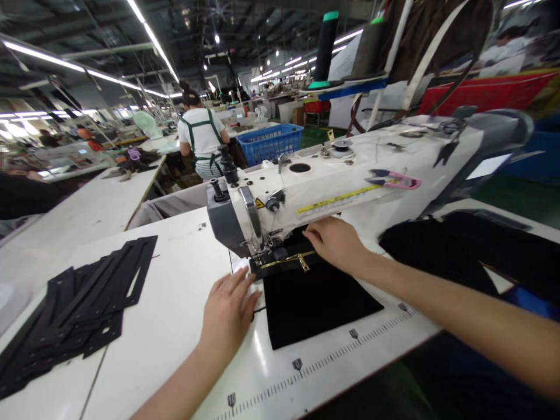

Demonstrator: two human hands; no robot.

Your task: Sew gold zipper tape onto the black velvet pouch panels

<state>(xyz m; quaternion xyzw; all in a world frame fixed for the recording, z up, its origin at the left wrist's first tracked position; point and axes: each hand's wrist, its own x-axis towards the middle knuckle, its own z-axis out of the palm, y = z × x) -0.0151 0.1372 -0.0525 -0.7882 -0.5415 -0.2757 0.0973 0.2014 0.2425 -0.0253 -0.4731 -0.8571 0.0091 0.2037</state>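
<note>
A black fabric piece [315, 303] with a gold-toothed zipper [284, 261] lies under the head of a white sewing machine [350, 175]. The zipper's gold pull [303, 263] hangs toward me. My left hand [230, 309] rests at the left end of the zipper, close to the presser foot [258, 261]. Its fingers are stretched out, their tips at the fabric's edge. Beneath the machine arm, my right hand [335, 242] has thumb and finger pinched together on the black fabric, behind the zipper. The exact grip is partly hidden.
Black strips with holes [96, 297] are piled on the left of the table. More black fabric [437, 251] lies at right. Pink-handled thread snips [396, 179] rest on the machine arm. Thread cones [328, 49] stand above. Beyond are a blue basket [271, 143] and another person [201, 137].
</note>
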